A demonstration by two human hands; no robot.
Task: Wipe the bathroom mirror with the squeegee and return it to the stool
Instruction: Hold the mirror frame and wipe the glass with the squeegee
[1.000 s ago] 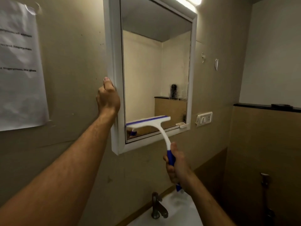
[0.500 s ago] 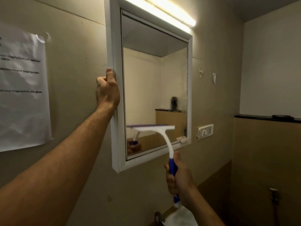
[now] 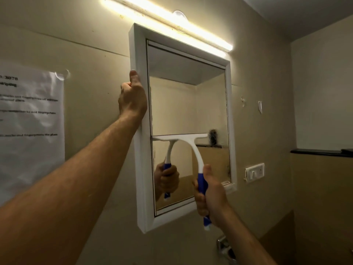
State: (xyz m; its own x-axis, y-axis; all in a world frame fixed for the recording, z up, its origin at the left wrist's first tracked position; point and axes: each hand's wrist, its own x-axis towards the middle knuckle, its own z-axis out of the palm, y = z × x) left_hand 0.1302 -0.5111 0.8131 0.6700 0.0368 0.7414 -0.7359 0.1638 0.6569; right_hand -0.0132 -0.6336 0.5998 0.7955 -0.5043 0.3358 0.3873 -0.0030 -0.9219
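Head view: wiping step. Right hand (image 3: 211,196) grips squeegee (image 3: 193,150), blade on mirror (image 3: 187,104) mid-glass; left hand (image 3: 132,98) grips frame's left edge. Next: steady-pressure stroke.

Dim, warm room lit by a glaring tube light (image 3: 168,22) above; soft focus, wide-angle bending toward the edges.

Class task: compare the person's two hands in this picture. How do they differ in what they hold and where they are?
The left hand grips the mirror frame on its left side; the right hand grips the squeegee by its blue handle. The left hand sits higher than the right hand. Both are bare with arms reaching up.
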